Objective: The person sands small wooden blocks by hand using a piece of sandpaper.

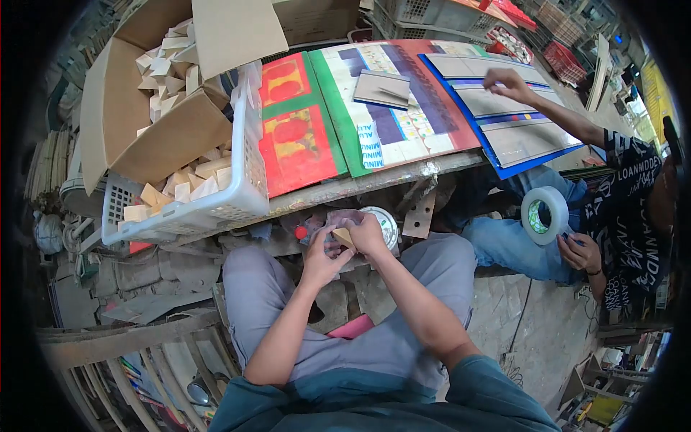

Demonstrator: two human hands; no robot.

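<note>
Near the middle of the head view, a small light wooden block (343, 237) is held between both hands above the lap. My left hand (322, 258) has its fingers curled round the block's left side. My right hand (367, 235) grips it from the right, with its fingertips partly hidden. Some thin pinkish material (344, 216) shows just behind the fingers; what it is I cannot make out. A round metal lid or can (381, 225) is right behind my right hand, and a small red round object (300, 232) lies to the left.
A cardboard box (165, 144) and a white plastic crate (248, 183) hold wooden blocks at the left. Painted boards (299, 137) cover the table. At the right, a co-worker holds a tape roll (543, 216) and reaches over blue-edged panels (497, 165).
</note>
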